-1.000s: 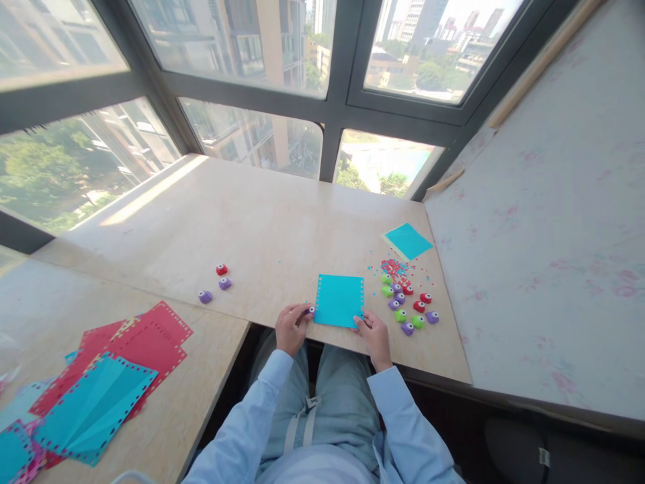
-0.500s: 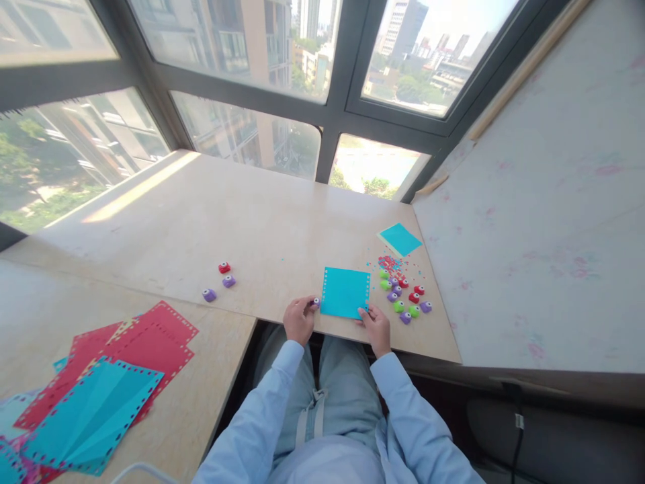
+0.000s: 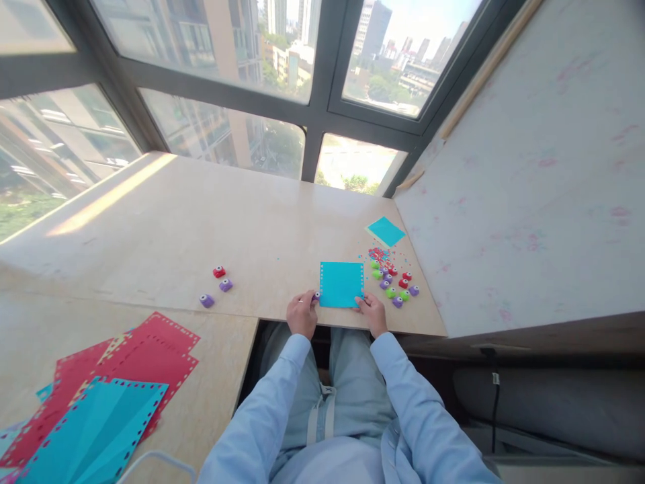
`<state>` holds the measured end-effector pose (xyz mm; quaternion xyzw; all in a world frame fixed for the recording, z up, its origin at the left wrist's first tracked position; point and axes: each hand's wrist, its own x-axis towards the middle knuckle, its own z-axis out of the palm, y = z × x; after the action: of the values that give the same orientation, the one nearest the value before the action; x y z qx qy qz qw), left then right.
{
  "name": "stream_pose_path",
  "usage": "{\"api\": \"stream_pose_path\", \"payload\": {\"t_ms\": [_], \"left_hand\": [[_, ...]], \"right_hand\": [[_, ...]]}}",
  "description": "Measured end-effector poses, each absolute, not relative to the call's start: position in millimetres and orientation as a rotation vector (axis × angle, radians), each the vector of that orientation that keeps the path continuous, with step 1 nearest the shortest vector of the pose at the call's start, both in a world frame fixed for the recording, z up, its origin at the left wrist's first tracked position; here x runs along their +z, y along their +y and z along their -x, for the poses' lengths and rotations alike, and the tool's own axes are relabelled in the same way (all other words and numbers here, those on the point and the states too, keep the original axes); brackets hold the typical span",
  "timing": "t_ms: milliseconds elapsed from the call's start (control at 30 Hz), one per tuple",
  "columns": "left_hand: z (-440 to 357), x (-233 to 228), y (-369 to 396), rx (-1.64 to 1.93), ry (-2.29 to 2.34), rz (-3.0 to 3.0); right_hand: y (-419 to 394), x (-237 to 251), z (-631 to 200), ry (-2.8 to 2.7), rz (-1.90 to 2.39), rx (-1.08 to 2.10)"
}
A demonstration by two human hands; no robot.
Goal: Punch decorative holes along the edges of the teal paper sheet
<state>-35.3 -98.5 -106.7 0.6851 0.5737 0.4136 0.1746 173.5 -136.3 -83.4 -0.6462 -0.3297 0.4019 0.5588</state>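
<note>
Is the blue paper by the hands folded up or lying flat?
Flat. The blue paper lies spread on the table, a square with punched holes along both sides and no crease showing.

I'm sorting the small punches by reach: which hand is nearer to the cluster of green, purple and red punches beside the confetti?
Right. The right hand rests at the blue sheet's near right corner, just left of the cluster. The left hand is across the sheet, holding a purple punch.

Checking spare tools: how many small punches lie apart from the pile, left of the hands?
3: a red punch, a purple punch just below it, another purple one lower left. None seem hidden.
</note>
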Motion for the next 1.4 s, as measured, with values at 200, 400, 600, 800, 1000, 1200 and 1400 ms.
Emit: {"api": "stream_pose_path", "payload": {"t_ms": [200,400,600,800,1000,1200,1400], "left_hand": [[35.7,-104.0,-98.0,1.211,1.619,-1.900],[35.2,-102.7,-96.1,1.189,1.636,-1.857],[35.5,-102.6,-95.7,1.154,1.662,-1.857],[31.6,-105.3,-95.8,1.191,1.743,-1.863],[31.3,-104.0,-95.0,1.182,1.771,-1.794],[31.9,-100.1,-95.8,1.168,1.727,-1.758],[33.8,-97.3,-101.6,1.200,1.657,-1.781]], "right_hand": [[-134.8,-82.7,-176.7,-0.757,1.494,1.023],[-132.2,-83.2,-177.0,-0.724,1.517,1.037],[-128.4,-84.2,-181.2,-0.682,1.490,1.126],[-125.0,-84.5,-183.6,-0.649,1.477,1.209],[-126.2,-82.1,-181.7,-0.642,1.464,1.216],[-127.2,-79.9,-182.4,-0.638,1.463,1.228],[-129.4,-74.6,-182.4,-0.631,1.480,1.295]]}}
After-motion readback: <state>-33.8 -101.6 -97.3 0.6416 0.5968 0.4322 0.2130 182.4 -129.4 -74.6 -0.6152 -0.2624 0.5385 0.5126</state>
